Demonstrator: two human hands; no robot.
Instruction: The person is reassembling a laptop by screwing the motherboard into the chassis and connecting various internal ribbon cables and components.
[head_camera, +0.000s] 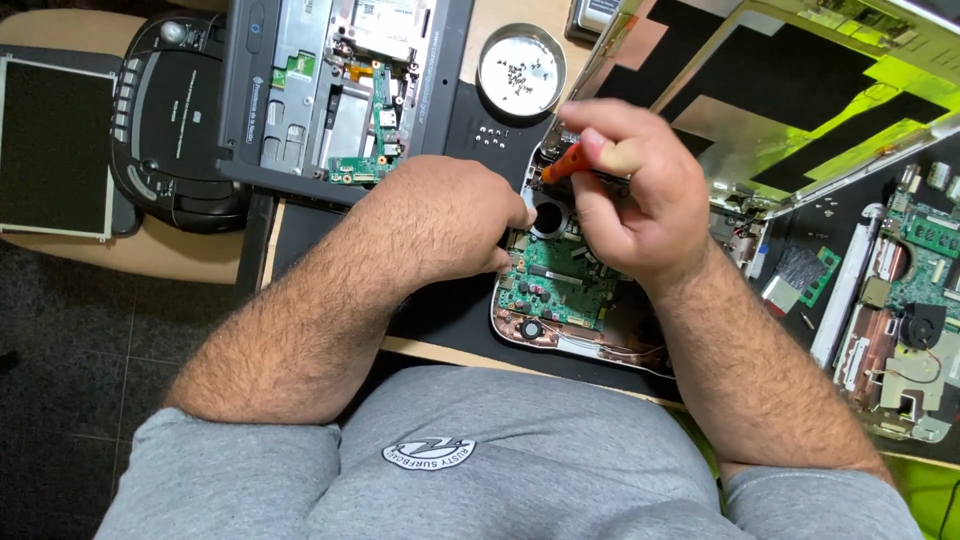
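A small opened laptop (560, 300) lies on a black mat (430, 310) at the near table edge, its green board (550, 285) bare, with a round fan opening (548, 215) at the far end of the board. The right hand (625, 190) hovers over the far part of this laptop, fingers curled tight around an orange screwdriver (562, 163); the orange handle pokes out on the thumb side, and the tip is hidden under the hand. The left hand (445, 215) rests just beside the right one, fist-like, its fingers pressed to the laptop's left edge; what they pinch, if anything, cannot be told.

Beyond the right hand's knuckles sits a round metal dish (520, 72) with small screws in it. Past the left hand lies a second laptop chassis (330, 90), opened, with a green strip of board. Farther out on the left hand's side stand a black radio (170, 120) and a flat dark panel (55, 145). On the right hand's outer side a lid with yellow-green tape (800, 100) is propped up, and beyond it lies another bare board with a fan (915, 320).
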